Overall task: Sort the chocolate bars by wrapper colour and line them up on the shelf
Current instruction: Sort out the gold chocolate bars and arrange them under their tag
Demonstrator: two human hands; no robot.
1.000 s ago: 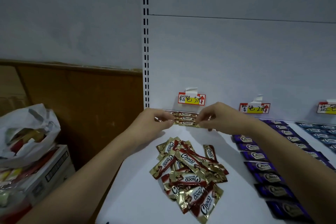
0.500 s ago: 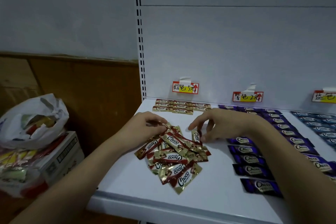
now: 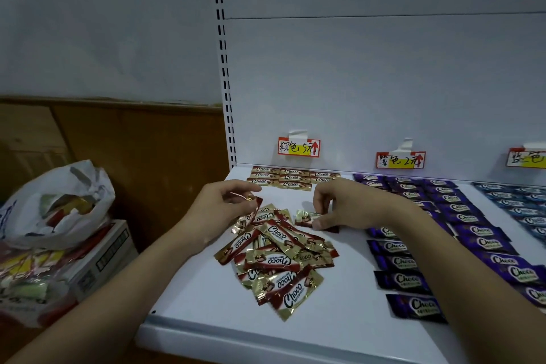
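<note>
The white shelf point(image 3: 192, 298) carries all the bars. Its back panel point(image 3: 369, 91) rises beyond both hands and bears three taped price labels: the brown label point(image 3: 298, 147) beyond the gap between the hands, the purple label point(image 3: 400, 160) beyond the right hand, and a third label point(image 3: 527, 158) cut off by the frame edge.

To the right of the right forearm, purple bars point(image 3: 461, 233) lie in lined-up columns; blue bars point(image 3: 520, 204) lie further right. A loose pile of brown-and-gold bars point(image 3: 277, 257) lies directly below and between the two hands. A lined-up block of brown-and-gold bars point(image 3: 291, 180) sits just beyond the hands, below the brown label.

Off the shelf, left of the left forearm, a white plastic bag point(image 3: 56, 201) rests on a carton point(image 3: 100, 257).

Left hand point(image 3: 224, 207): grip pressed onto one bar from the pile's upper left corner point(image 3: 251, 211), fingers curled round its end.

Right hand point(image 3: 345, 204): thumb and fingertips pinch a single bar point(image 3: 305, 218) lying just right of the pile's top.
</note>
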